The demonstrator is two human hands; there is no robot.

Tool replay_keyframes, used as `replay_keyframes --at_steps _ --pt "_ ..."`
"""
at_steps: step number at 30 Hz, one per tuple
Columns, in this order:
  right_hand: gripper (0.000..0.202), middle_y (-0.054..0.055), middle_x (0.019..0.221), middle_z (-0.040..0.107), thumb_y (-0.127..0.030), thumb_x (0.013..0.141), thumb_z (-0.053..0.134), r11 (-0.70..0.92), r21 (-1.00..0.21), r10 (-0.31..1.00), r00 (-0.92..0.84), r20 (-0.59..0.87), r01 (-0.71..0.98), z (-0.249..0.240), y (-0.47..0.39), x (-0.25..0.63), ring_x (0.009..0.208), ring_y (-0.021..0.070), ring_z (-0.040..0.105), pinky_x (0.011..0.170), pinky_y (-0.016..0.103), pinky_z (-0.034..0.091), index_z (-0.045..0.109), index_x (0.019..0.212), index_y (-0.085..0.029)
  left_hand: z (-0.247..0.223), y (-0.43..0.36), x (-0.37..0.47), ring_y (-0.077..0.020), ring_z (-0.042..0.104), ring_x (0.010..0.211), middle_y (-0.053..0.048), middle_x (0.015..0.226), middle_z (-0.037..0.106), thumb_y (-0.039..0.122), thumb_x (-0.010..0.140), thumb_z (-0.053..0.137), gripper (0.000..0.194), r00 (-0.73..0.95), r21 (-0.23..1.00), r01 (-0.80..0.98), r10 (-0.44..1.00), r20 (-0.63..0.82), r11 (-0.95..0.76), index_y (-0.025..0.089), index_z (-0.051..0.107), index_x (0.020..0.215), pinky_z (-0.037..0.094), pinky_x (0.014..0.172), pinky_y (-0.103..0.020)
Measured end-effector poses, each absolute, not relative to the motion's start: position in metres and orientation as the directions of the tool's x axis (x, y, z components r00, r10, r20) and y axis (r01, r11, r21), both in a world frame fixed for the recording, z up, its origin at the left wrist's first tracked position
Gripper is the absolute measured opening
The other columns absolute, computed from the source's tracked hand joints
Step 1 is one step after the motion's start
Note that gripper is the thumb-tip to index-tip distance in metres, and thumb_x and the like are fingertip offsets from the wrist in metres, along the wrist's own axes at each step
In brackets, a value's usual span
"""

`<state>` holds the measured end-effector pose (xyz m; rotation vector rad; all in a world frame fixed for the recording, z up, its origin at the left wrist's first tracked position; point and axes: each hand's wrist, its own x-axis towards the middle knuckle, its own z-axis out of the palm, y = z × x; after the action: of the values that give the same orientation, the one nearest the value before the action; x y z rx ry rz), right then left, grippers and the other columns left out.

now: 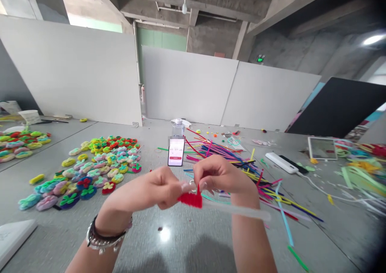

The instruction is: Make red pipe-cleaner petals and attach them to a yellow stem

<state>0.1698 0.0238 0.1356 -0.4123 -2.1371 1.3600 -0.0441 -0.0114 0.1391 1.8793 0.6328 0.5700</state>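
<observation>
Just above the table, in the middle of the view, a fuzzy red pipe cleaner is wound in a tight coil on the end of a pale, translucent rod. My left hand is closed on the coiled end, thumb on top. With thumb and forefinger pinched, my right hand grips a short upright piece of the same red pipe cleaner. The rod runs off to the right, below my right hand and across my right wrist. Its left end is hidden by the coil and my left fingers.
Left lie many finished pipe-cleaner flowers. Loose coloured pipe cleaners are heaped behind and right of my hands. A phone leans against a clear bottle. Farther right are a white power bank with a cable and a tablet.
</observation>
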Motion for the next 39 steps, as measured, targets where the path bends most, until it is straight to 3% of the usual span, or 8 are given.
replay_keyframes --at_steps 5,9,16,22,27,33,36,39 --pt "0.027 -0.003 0.061 0.056 -0.04 0.084 0.064 0.584 -0.709 0.722 -0.652 0.231 0.395 0.142 0.019 0.178 0.054 0.0079 0.045 0.05 0.021 0.032 0.066 0.072 -0.016 0.138 -0.01 -0.043 -0.0085 0.018 0.045 0.005 0.048 0.023 0.048 0.093 0.041 0.054 0.649 0.594 0.574 0.756 0.09 -0.564 0.017 0.045 0.048 0.014 0.046 -0.027" --pt "0.026 -0.002 0.061 0.061 -0.034 0.089 0.056 0.483 -0.477 0.85 -0.264 0.455 0.734 0.144 0.009 0.175 0.052 0.0097 0.046 0.053 0.025 0.03 0.065 0.07 -0.019 0.134 0.001 -0.036 -0.0108 0.031 0.043 0.001 0.045 0.04 0.05 0.094 0.039 0.056 0.284 0.348 0.849 0.899 0.333 -0.397 0.018 0.058 0.052 0.015 0.048 -0.027" --pt "0.023 -0.002 0.063 0.064 -0.031 0.09 0.057 0.526 -0.465 0.803 -0.236 0.547 0.712 0.145 0.001 0.157 0.056 0.0115 0.051 0.056 0.026 0.034 0.062 0.071 -0.02 0.129 0.007 -0.024 -0.0147 0.045 0.048 -0.007 0.057 0.061 0.05 0.096 0.033 0.055 0.018 0.24 0.958 0.866 0.501 -0.159 0.019 0.068 0.066 0.015 0.051 -0.026" --pt "0.015 0.001 0.074 0.065 -0.024 0.091 0.054 0.724 -0.424 0.658 -0.358 0.662 0.544 0.139 -0.003 0.139 0.063 0.0107 0.053 0.06 0.026 0.037 0.064 0.08 -0.019 0.128 0.009 -0.03 -0.0111 0.035 0.046 -0.001 0.047 0.047 0.045 0.094 0.041 0.049 -0.078 0.336 0.919 0.742 0.666 -0.206 0.017 0.06 0.058 0.017 0.05 -0.025" --pt "0.017 -0.001 0.069 0.061 -0.028 0.09 0.057 0.741 -0.533 0.665 -0.334 0.668 0.408 0.139 0.003 0.14 0.059 0.009 0.049 0.056 0.024 0.037 0.064 0.079 -0.018 0.135 0.014 -0.045 -0.0087 0.025 0.042 0.004 0.042 0.026 0.053 0.091 0.04 0.056 -0.083 0.72 0.572 0.846 0.527 -0.393 0.02 0.031 0.047 0.019 0.045 -0.025" --pt "0.027 -0.004 0.057 0.054 -0.041 0.084 0.065 0.589 -0.803 0.737 -0.47 0.486 0.094 0.131 0.024 0.149 0.047 0.0054 0.04 0.043 0.021 0.029 0.065 0.072 -0.016 0.135 0.011 -0.051 -0.0073 0.012 0.041 0.007 0.042 0.015 0.055 0.09 0.039 0.056 0.285 0.941 -0.008 0.901 0.326 -0.338 0.023 0.017 0.05 0.016 0.042 -0.027" --pt "0.029 -0.004 0.057 0.056 -0.043 0.079 0.07 0.506 -0.86 0.681 -0.581 0.445 -0.066 0.121 0.039 0.15 0.045 0.0052 0.042 0.04 0.02 0.029 0.066 0.072 -0.016 0.133 0.007 -0.048 -0.0068 0.011 0.04 0.008 0.043 0.014 0.055 0.09 0.038 0.057 0.528 0.966 -0.059 0.814 0.243 -0.25 0.022 0.016 0.05 0.014 0.041 -0.027" --pt "0.028 -0.003 0.057 0.057 -0.042 0.074 0.076 0.471 -0.869 0.59 -0.678 0.438 -0.151 0.117 0.048 0.157 0.046 0.0062 0.047 0.042 0.02 0.033 0.066 0.068 -0.016 0.135 0.003 -0.047 -0.007 0.016 0.041 0.007 0.042 0.019 0.054 0.09 0.042 0.058 0.731 0.966 0.068 0.671 0.122 -0.25 0.021 0.022 0.045 0.016 0.042 -0.027"
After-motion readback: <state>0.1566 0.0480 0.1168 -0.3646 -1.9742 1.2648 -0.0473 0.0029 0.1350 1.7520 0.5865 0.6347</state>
